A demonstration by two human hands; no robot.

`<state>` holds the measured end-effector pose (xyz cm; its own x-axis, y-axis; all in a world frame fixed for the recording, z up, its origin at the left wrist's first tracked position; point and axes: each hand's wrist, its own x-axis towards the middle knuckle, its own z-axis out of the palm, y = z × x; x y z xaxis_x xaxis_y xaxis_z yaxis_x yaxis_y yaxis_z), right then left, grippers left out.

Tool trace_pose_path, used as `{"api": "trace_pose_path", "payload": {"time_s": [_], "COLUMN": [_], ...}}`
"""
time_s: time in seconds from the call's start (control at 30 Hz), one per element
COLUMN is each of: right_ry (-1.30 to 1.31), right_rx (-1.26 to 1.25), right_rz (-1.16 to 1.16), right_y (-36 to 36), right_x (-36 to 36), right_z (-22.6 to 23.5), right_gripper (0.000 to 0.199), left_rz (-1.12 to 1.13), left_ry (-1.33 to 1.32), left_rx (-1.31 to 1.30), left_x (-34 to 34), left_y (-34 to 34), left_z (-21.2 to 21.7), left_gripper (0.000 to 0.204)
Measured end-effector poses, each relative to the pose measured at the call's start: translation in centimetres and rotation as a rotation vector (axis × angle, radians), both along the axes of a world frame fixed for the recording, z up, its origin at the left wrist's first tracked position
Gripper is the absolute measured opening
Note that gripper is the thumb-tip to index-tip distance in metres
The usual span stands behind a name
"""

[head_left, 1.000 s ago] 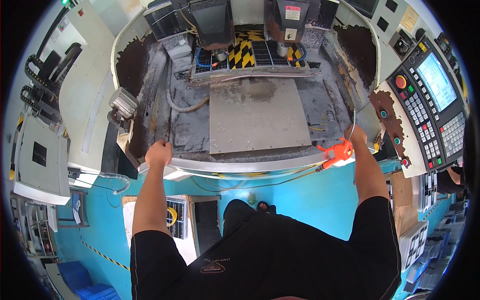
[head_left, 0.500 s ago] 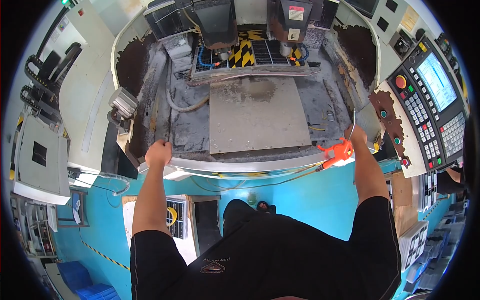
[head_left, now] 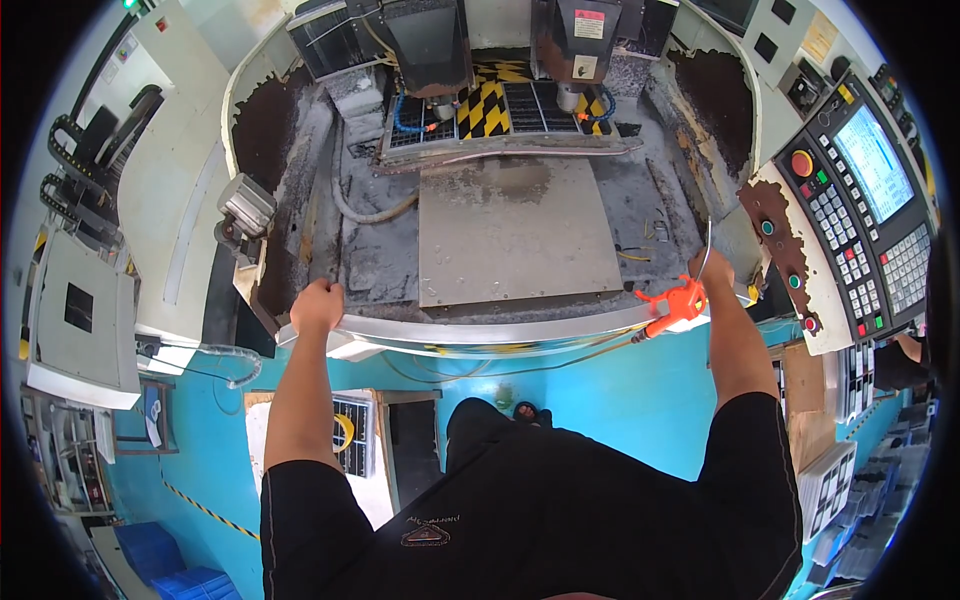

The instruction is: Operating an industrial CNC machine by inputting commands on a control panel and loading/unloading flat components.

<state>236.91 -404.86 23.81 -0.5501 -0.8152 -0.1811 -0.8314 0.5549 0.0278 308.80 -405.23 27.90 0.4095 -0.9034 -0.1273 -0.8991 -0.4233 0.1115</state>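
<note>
My left hand [head_left: 318,305] is closed over the left end of the machine's silver front rim [head_left: 480,335], with its fingertips hidden. At the right end of that rim, my right hand [head_left: 714,268] is closed around the nozzle end of an orange air blow gun [head_left: 680,306]. The gun's thin bent metal nozzle [head_left: 709,240] points up past the fingers, and its hose trails left below the rim. Between and beyond both hands lies a flat grey metal plate [head_left: 515,235] in the machine's bed, dusty and wet-looking around it.
Two dark spindle heads [head_left: 425,45] hang over a yellow-and-black striped panel [head_left: 484,108]. A control panel [head_left: 860,190] with screen and keys stands right. A grey hose [head_left: 375,214] curves over the bed. Behind my left arm is a bench [head_left: 375,460]; another person's arm [head_left: 908,348] shows far right.
The two spindle heads have shifted very slightly to the left. My hands and the air blow gun stay where they were.
</note>
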Motion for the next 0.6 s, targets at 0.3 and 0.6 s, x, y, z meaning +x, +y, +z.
{"api": "trace_pose_path", "payload": {"time_s": [0.3, 0.6], "right_ry": [0.009, 0.009], "right_rx": [-0.003, 0.010], "right_rz": [0.012, 0.017], "right_y": [0.15, 0.22], "right_x": [0.10, 0.22], "right_z": [0.07, 0.43], "right_gripper": [0.038, 0.038], "left_rz": [-0.005, -0.006], "left_ry": [0.002, 0.002], "left_rx": [-0.004, -0.008], "left_x": [0.05, 0.12], "left_y": [0.07, -0.11], "left_z": [-0.01, -0.32], "left_gripper": [0.043, 0.043]}}
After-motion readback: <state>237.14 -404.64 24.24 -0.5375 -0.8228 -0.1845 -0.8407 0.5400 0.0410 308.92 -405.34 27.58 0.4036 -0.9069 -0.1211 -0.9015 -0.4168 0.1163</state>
